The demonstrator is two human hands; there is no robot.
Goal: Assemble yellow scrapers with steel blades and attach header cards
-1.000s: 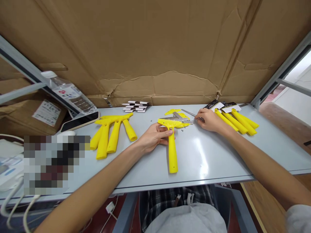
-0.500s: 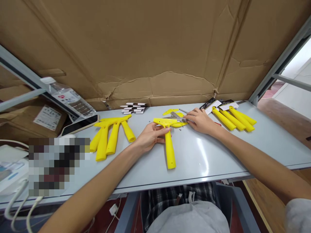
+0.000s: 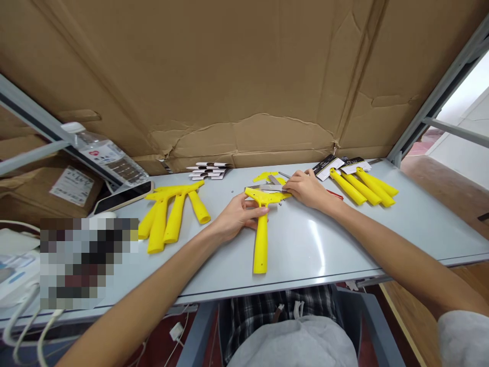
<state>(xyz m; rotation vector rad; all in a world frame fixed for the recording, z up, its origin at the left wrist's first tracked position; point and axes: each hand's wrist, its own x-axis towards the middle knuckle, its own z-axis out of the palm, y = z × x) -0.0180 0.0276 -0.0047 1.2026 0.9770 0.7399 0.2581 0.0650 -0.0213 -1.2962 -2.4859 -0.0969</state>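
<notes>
My left hand (image 3: 237, 216) is closed round the neck of a yellow T-shaped scraper handle (image 3: 261, 244), whose grip points toward me. In my right hand (image 3: 305, 188), the fingers pinch the right end of a thin metal blade (image 3: 263, 187). The blade lies along the far edge of the handle's head; whether it sits flush there I cannot tell. Just behind are a flat yellow plate (image 3: 264, 176) and another metal strip (image 3: 273, 179). Small screws (image 3: 280, 203) lie beside the head. A red-handled tool (image 3: 335, 194) is partly hidden by my right wrist.
Several yellow handles (image 3: 173, 216) lie at left, and several more with card tags (image 3: 362, 188) at right. Folded cards (image 3: 209, 171) are stacked at the back. A phone (image 3: 124, 197) and a plastic bottle (image 3: 109, 155) stand left, before a cardboard wall (image 3: 244, 76).
The held handle has turned slightly, its grip end swinging left and toward me. My right hand has shifted a little left, bringing the blade along the handle's head.
</notes>
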